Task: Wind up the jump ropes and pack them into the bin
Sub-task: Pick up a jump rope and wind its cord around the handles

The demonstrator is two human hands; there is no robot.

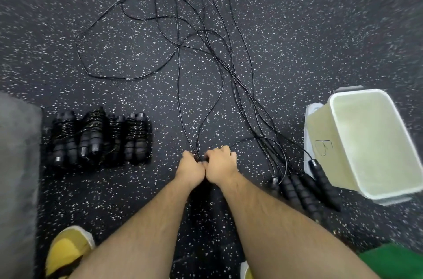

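Both your left hand (pixel 189 168) and right hand (pixel 219 164) clench the cord (pixel 199 127); wind tight, keeping slack ahead of your knuckles untangled

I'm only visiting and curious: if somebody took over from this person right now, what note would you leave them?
Left hand and right hand: both closed side by side on one jump rope at floor level; its handles are hidden under the hands.
Done: four wound bundles lined up on the floor, left.
Left: loose cords spread ahead, unwound handles lying beside the bin.
The bin, right, has nothing in it yet. Finish winding, then pack everything.
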